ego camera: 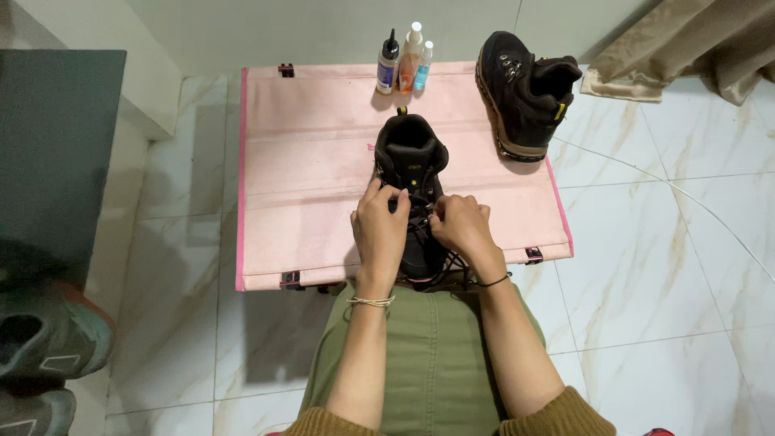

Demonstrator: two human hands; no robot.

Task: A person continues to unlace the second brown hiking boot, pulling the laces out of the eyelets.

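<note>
Obs., head view. I log items from largest to smallest.

Floor [646, 266]: pale marble-look tile, fills most of the view. A dark cabinet [56, 145] stands at far left, with grey-green shoes [40, 339] below it.

Counter [315, 178]: low pink folding surface with a brighter pink edge and black corner fittings, set square in front of the seated person. Olive-green trousers [428, 355] show just below its near edge.

Second boot [525, 93]: dark, tan sole edge, resting at the counter's far right corner, tilted onto its side, well apart from the hands.

Boot in work [412, 157]: dark, upright, centred on the counter, toe toward the person, collar opening toward the wall. Its front half is covered by the hands.

Left hand [379, 230]: on the boot's left side, fingers curled and pinched on the black laces [420, 211] near the tongue. A thin pale bracelet sits at the wrist.

Right hand [462, 226]: on the boot's right side, also closed on the laces. A dark band sits at the wrist. The two hands are close together, nearly touching over the lace area. Loose lace ends trail at the counter's near edge.

Three small bottles [404, 60]: standing together at the far edge, one dark-capped, one orange-tinted, one light blue.
</note>
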